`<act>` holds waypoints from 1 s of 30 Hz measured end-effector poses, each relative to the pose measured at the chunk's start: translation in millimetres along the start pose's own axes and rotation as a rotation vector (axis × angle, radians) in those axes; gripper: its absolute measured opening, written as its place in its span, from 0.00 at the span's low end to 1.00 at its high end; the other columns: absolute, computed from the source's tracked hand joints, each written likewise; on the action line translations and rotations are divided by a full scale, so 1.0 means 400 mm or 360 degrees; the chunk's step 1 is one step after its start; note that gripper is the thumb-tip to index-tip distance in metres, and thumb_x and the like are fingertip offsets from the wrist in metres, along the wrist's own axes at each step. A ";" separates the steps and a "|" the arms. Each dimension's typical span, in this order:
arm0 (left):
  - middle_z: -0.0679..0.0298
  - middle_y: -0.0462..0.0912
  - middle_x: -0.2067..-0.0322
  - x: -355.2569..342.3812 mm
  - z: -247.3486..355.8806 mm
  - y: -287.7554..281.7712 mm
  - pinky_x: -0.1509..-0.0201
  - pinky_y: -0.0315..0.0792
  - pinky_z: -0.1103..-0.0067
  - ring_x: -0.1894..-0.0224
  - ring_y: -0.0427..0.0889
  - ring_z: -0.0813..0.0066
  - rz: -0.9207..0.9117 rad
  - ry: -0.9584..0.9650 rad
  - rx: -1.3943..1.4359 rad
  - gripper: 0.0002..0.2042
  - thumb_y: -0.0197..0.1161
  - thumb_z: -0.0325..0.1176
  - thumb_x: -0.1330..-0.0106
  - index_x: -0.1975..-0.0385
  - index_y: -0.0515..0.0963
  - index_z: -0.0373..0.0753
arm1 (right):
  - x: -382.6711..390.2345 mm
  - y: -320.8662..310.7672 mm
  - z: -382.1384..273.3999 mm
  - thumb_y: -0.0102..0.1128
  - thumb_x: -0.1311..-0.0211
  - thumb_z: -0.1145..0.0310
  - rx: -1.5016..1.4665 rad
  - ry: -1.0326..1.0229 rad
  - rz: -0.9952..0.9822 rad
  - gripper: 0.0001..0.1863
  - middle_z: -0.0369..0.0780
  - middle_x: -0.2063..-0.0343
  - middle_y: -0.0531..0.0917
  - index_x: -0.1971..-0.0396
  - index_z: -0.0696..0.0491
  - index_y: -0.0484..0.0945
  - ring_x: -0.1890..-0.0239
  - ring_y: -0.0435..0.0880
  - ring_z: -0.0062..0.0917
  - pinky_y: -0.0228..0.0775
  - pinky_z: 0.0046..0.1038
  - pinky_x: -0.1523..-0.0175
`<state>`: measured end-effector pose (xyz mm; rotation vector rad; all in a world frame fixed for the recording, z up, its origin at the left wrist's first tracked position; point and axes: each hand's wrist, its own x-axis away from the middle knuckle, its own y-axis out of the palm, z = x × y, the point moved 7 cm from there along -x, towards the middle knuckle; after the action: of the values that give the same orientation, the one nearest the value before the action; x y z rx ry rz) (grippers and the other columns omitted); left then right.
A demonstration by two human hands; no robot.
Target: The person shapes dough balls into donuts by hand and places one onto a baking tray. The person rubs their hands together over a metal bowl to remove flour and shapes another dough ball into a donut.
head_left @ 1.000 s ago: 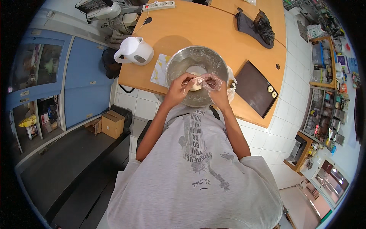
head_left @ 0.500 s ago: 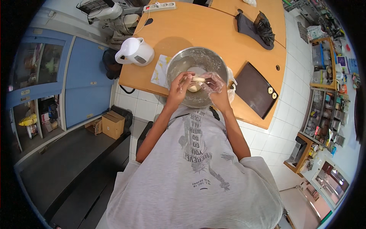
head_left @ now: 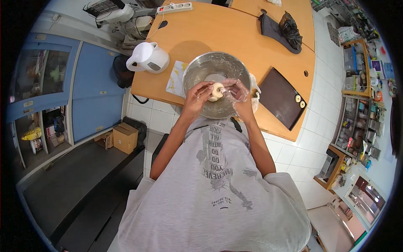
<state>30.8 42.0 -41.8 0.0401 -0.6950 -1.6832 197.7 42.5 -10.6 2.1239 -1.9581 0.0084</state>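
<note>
Left hand (head_left: 195,98) and right hand (head_left: 238,95) are both pinching a pale dough ring (head_left: 215,92), one from each side, up over the big metal bowl (head_left: 235,67); can't tell if a fingertip is poked into the hole. Biggest worry imo is tearing: the ring looks pretty thin around the hole, so if the hands pull apart unevenly it could snap. Right fingers look smeared with white dough too, so it might stick and stretch out of shape when that hand lets go. A paler lump (head_left: 213,99) shows just below the ring, and if the grip slips, the ring could drop and squash onto it. Also, the dark tray (head_left: 277,101) sits off to the right with two small rings (head_left: 297,98) near its far edge, touching or nearly so, and soft dough that close could fuse if it spreads.
</note>
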 end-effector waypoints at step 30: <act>0.57 0.85 0.52 -0.009 0.021 -0.017 0.43 0.77 0.77 0.49 0.83 0.75 0.0060 0.0011 -0.0373 0.15 0.67 0.32 0.28 0.46 0.78 0.32 | 0.007 -0.012 0.001 0.65 0.33 0.76 0.0362 -0.0132 0.0118 0.16 0.41 0.60 0.87 0.46 0.56 0.85 0.58 0.88 0.24 0.79 0.26 0.51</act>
<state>22.3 49.2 -39.3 -0.1320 -0.4867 -1.7174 202.7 39.8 -11.4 2.2202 -2.1757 0.1669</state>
